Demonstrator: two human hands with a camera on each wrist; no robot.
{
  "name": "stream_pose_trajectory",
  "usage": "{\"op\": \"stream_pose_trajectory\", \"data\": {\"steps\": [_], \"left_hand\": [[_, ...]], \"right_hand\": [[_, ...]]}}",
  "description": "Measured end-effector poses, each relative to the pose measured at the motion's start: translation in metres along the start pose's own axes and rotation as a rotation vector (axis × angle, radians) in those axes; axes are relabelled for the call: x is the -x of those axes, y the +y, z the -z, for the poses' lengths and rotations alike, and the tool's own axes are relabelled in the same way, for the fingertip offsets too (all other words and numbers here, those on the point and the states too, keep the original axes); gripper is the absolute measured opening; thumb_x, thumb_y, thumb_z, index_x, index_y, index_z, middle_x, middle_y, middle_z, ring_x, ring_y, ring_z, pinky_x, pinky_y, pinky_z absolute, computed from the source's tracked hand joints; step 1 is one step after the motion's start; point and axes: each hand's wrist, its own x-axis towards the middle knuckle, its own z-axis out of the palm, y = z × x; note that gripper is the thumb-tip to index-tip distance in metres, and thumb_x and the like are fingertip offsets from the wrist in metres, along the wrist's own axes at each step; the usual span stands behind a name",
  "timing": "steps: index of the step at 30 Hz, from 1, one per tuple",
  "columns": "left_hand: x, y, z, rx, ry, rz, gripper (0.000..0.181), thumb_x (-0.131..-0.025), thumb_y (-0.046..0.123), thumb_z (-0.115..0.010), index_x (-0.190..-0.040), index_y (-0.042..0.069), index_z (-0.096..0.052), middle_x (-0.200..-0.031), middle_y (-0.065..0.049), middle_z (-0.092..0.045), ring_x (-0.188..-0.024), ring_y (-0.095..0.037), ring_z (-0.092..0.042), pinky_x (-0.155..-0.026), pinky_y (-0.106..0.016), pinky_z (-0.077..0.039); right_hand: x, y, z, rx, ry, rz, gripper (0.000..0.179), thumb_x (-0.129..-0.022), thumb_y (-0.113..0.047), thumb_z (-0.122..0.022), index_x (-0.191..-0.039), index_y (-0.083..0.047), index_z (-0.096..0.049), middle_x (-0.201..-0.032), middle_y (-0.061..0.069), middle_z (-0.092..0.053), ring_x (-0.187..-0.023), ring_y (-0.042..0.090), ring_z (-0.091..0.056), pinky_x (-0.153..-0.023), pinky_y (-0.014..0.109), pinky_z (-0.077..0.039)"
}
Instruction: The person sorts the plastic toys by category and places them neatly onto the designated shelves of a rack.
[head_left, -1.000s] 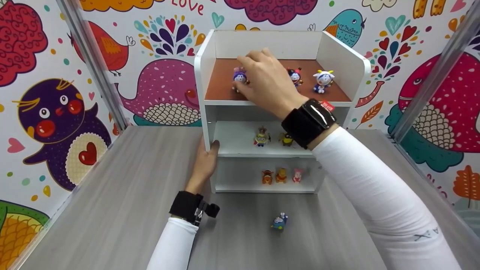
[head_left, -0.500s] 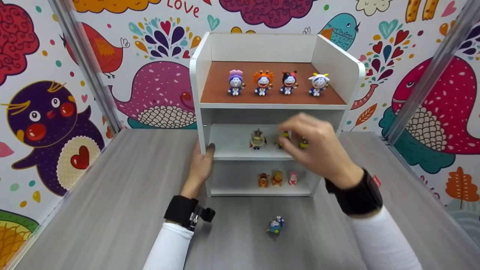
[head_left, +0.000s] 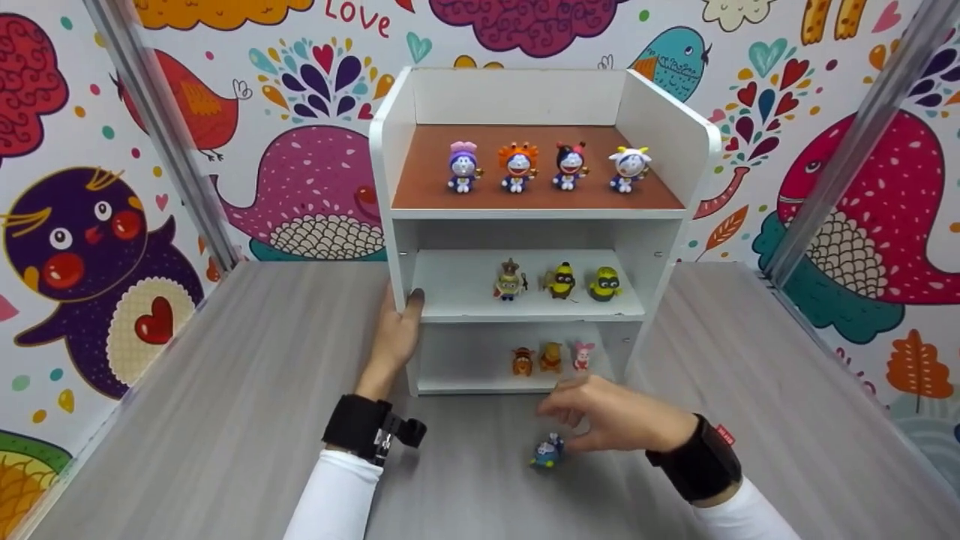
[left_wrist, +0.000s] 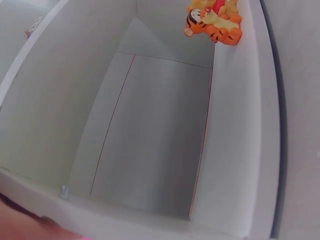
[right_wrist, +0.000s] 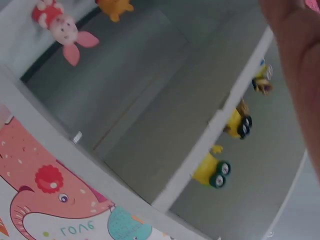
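A small white shelf unit point(head_left: 382, 165) stands on the grey table. My left hand point(head_left: 394, 334) holds its left side panel, thumb at the front edge and fingers behind. In front of the unit lies a small blue-and-green figurine point(head_left: 547, 451) on the tabletop. My right hand point(head_left: 607, 414) hovers right beside it, fingers arched above and thumb tip at the figurine's right edge. On the brown top stand several blue-and-white cat figurines point(head_left: 517, 169) in different headgear. In the left wrist view, a tiger figurine point(left_wrist: 227, 30) sits on the bottom shelf.
Three yellow minion figurines point(head_left: 559, 281) occupy the middle shelf's right half. Along the bottom shelf are a yellow bear figurine point(head_left: 551, 358) and a pink piglet figurine point(head_left: 582, 355). Cartoon-printed walls point(head_left: 315, 195) and metal posts point(head_left: 161, 135) enclose the table point(head_left: 247, 420).
My right hand has left the purple-hatted figurine on the top, passed down in front of the middle shelf, and come to the blue-and-green figurine. My left hand stays on the side panel.
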Motion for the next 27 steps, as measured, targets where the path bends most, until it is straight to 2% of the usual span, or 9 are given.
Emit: {"op": "stream_pose_trajectory", "data": {"steps": [3,5,12,14,19,27], "left_hand": [[0.000,-0.001,0.002,0.003,0.003,-0.005,0.062,-0.105,0.018,-0.042,-0.159,-0.001,-0.017,-0.164,-0.026,-0.022,-0.154,-0.040,-0.019,-0.126,-0.056,-0.013],[0.000,0.000,0.003,0.005,0.005,-0.011,0.062,-0.105,0.017,-0.042,-0.159,-0.001,-0.016,-0.164,-0.026,-0.022,-0.154,-0.041,-0.018,-0.126,-0.056,-0.013],[-0.002,0.002,0.001,-0.002,0.025,-0.007,0.060,-0.105,0.017,-0.042,-0.157,-0.004,-0.020,-0.160,-0.030,-0.027,-0.152,-0.043,-0.021,-0.125,-0.058,-0.015],[-0.001,0.003,0.000,0.001,0.027,-0.008,0.060,-0.105,0.017,-0.043,-0.157,-0.004,-0.020,-0.160,-0.030,-0.027,-0.152,-0.043,-0.022,-0.125,-0.058,-0.015],[0.000,0.003,-0.003,0.009,0.028,-0.024,0.060,-0.104,0.015,-0.043,-0.157,-0.005,-0.020,-0.161,-0.029,-0.025,-0.152,-0.042,-0.020,-0.126,-0.057,-0.014],[0.000,0.001,-0.002,-0.002,0.022,-0.016,0.060,-0.104,0.015,-0.043,-0.156,-0.005,-0.021,-0.160,-0.030,-0.027,-0.152,-0.044,-0.022,-0.125,-0.058,-0.015]], "right_hand": [[-0.003,0.003,-0.007,0.024,-0.086,-0.076,0.047,-0.077,-0.008,-0.085,-0.121,-0.008,-0.070,-0.114,0.006,-0.072,-0.097,0.015,-0.068,-0.082,0.024,-0.057],[-0.005,0.005,-0.010,0.044,-0.116,-0.101,0.049,-0.075,-0.010,-0.086,-0.121,-0.010,-0.072,-0.116,0.003,-0.072,-0.101,0.016,-0.068,-0.085,0.025,-0.057],[-0.008,0.008,-0.024,0.084,-0.116,-0.052,0.048,-0.066,-0.013,-0.089,-0.112,-0.014,-0.077,-0.105,-0.002,-0.074,-0.097,0.009,-0.067,-0.086,0.021,-0.055],[-0.009,0.008,-0.028,0.069,-0.134,-0.068,0.046,-0.066,-0.012,-0.090,-0.110,-0.014,-0.077,-0.104,-0.004,-0.074,-0.096,0.007,-0.067,-0.086,0.020,-0.055],[-0.013,0.009,-0.035,0.029,-0.155,-0.142,0.041,-0.067,-0.003,-0.085,-0.105,-0.015,-0.078,-0.099,-0.007,-0.075,-0.091,0.002,-0.067,-0.080,0.019,-0.055],[-0.014,0.010,-0.041,0.066,-0.163,-0.129,0.032,-0.067,0.004,-0.077,-0.092,-0.015,-0.074,-0.084,-0.013,-0.067,-0.072,-0.004,-0.055,-0.064,0.013,-0.048]]}}
